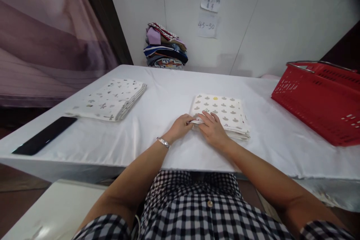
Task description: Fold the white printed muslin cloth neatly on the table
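Pinching the near corner of the folded cream cloth with grey motifs on the white-covered table, left hand closed and right hand flat on top (another folded printed cloth lies finished, far left), the fold looks nearly complete.

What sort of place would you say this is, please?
Probably a textile folding or packing workstation: a white cloth-covered table holds a folded patterned white cloth, a red plastic basket stands nearby, and a stack of folded multicoloured fabrics sits by the wall.
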`<state>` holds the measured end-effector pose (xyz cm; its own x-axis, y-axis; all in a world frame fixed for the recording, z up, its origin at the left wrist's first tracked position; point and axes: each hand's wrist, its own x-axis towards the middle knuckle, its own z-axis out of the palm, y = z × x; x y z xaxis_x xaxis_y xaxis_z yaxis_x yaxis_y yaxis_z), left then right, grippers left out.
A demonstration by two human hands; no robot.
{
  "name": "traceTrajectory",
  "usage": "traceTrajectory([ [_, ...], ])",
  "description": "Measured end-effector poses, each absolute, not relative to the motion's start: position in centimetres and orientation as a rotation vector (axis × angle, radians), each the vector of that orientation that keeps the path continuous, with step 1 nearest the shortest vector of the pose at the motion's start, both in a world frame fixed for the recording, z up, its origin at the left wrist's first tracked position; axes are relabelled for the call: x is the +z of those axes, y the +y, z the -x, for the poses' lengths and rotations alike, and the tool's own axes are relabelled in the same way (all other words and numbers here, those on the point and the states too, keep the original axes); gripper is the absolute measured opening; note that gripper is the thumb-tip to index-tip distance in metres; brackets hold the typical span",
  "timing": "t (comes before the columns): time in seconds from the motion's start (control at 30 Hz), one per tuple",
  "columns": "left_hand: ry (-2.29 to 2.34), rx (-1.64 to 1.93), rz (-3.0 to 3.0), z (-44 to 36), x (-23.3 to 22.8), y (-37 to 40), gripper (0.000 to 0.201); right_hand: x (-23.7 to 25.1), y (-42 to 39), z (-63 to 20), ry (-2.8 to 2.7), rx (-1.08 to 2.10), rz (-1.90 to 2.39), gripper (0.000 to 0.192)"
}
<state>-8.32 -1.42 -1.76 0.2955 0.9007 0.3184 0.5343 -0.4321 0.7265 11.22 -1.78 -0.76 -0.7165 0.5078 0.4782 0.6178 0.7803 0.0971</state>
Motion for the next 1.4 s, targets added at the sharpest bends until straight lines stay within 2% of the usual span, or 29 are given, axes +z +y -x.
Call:
traceTrajectory([
  [0.27, 1.334, 1.024, -1.994, 8.1, -1.5, -1.4, 0.033, -1.5, -1.5, -10.2, -2.499, -0.5, 0.905, 0.027],
  [0.63, 1.343, 1.049, -2.066, 7.6, -2.1, -1.4, 0.032, -1.9, -0.3, -9.5, -2.54, -0.477, 0.857, 0.025],
  [1.0, 1.352, 1.086, -1.997, 7.3, -2.3, -1.5, 0.037, -1.4, 0.4, -10.8, -2.51, -0.207, 0.759, 0.033],
  [1.4, 1.363, 1.044, -1.958, 7.7, -2.3, -1.7, 0.022, -2.0, 0.1, -10.1, -2.54, -0.102, 0.73, 0.029],
])
